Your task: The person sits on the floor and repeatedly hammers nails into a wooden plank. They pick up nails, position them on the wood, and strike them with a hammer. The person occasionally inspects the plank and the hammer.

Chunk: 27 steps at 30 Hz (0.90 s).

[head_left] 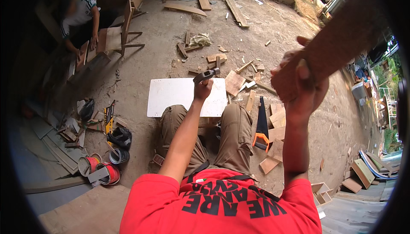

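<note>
My left hand (203, 89) is closed around a claw hammer (206, 75), gripping it close to its dark metal head, over the white board (175, 97) in front of my knees. Raised at the right, my right hand (305, 84) has its fingers wrapped around one end of a brown wooden plank (341, 33). The plank slants up toward the upper right, close to the camera, and its far end runs into the dark rim. Hammer and plank are well apart.
An orange-handled handsaw (262, 125) lies right of my knees among wood offcuts (234, 83). Red-sided tins (112, 174) and a black plastic bag (121, 137) sit at the left. A person (83, 18) handles a wooden chair (113, 38) at the upper left. Long boards (234, 7) lie farther off.
</note>
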{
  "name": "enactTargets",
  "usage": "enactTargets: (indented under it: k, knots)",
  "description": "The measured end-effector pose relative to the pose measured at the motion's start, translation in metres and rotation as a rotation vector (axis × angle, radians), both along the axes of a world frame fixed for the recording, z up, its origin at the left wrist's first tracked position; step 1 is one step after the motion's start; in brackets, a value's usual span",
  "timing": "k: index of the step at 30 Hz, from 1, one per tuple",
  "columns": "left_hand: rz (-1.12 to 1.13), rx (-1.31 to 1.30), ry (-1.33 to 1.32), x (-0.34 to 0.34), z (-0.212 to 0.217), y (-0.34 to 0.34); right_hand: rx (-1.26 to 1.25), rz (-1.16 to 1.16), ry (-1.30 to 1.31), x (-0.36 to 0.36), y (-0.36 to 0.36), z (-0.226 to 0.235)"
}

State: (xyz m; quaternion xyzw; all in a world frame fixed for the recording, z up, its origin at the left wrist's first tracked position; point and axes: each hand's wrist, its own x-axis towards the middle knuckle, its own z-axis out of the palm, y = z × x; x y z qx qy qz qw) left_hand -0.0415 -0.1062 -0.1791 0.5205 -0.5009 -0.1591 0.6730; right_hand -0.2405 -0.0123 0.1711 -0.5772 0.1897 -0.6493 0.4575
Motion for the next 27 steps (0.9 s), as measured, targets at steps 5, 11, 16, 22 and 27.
enactTargets:
  k: [5, 11, 16, 22, 27]
  knots:
    - [-0.099, 0.232, 0.008, -0.011, -0.002, -0.004, 0.370, 0.047, 0.748, 0.010, -0.024, -0.139]
    - [-0.021, -0.002, -0.037, -0.007, -0.002, 0.003, 0.563, 0.187, 0.514, 0.004, -0.006, -0.092]
    - [0.014, -0.022, -0.033, -0.010, 0.013, -0.005, 0.430, 0.209, 0.441, 0.009, -0.011, -0.100]
    - [-0.031, -0.135, -0.065, -0.009, 0.013, -0.004, 0.580, 0.218, 0.756, 0.019, -0.020, -0.112]
    - [-0.046, -0.069, -0.008, -0.008, 0.011, 0.000, 0.082, 0.126, 0.220, 0.020, 0.008, -0.016]
